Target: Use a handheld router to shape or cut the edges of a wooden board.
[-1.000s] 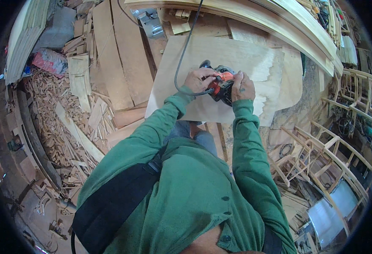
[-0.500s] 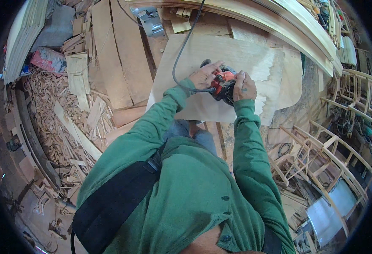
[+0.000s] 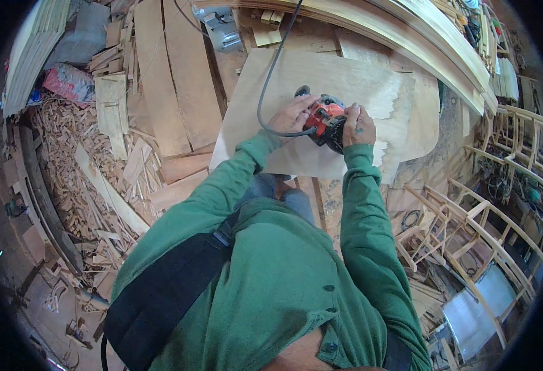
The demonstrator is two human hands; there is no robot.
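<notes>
A red and black corded router (image 3: pixel 328 120) stands on a pale, thin wooden sheet (image 3: pixel 259 80) in front of me. My right hand (image 3: pixel 359 125) is closed around its right side, thumb on top. On the other side my left hand (image 3: pixel 289 116) grips the red body with its fingers, near the cord outlet. One black knob (image 3: pixel 302 91) of the router shows beyond the left fingers. The black cord (image 3: pixel 262 93) loops past my left wrist and runs up and away. Under the tool, its base and any cutter are hidden.
Long stacked boards (image 3: pixel 407 40) cross the far right. Wide planks (image 3: pixel 160 80) lie to the left, next to a heap of wood offcuts (image 3: pixel 67 154). Slatted wooden frames (image 3: pixel 469 216) stand at the right. A red and grey sack (image 3: pixel 68 84) sits at the far left.
My left hand has drawn back slightly to the left, its fingers less far over the router. The router and right hand have barely moved.
</notes>
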